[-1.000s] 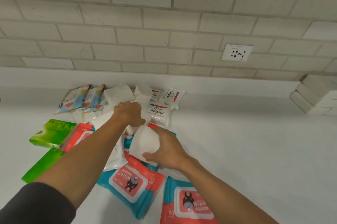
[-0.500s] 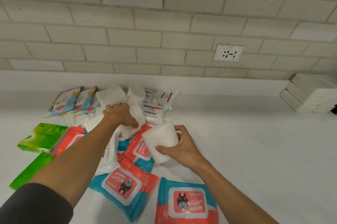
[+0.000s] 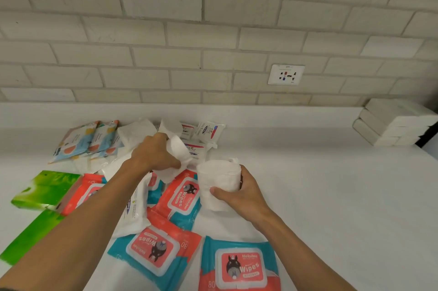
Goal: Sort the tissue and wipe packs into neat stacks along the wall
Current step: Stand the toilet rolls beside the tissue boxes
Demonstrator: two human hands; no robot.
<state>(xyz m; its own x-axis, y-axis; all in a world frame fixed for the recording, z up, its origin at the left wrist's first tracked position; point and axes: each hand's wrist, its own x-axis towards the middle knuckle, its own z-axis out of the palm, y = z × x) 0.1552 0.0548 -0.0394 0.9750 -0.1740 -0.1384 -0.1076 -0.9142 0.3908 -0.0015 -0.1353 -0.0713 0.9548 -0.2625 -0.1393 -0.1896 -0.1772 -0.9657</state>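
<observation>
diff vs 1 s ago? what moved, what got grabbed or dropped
The right hand carried its plain white pack rightward, off the pile. The left hand, resting on the pile before, now grips another white pack. Nothing was let go. The Wipes packs and green packs stayed put.

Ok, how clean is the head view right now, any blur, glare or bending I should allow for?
Head view: wide-angle bending bows the brick wall courses and the counter edge; light is soft and even, no glare; the left hand and right hand look slightly motion-soft; print on the Dove packs is barely legible.
</observation>
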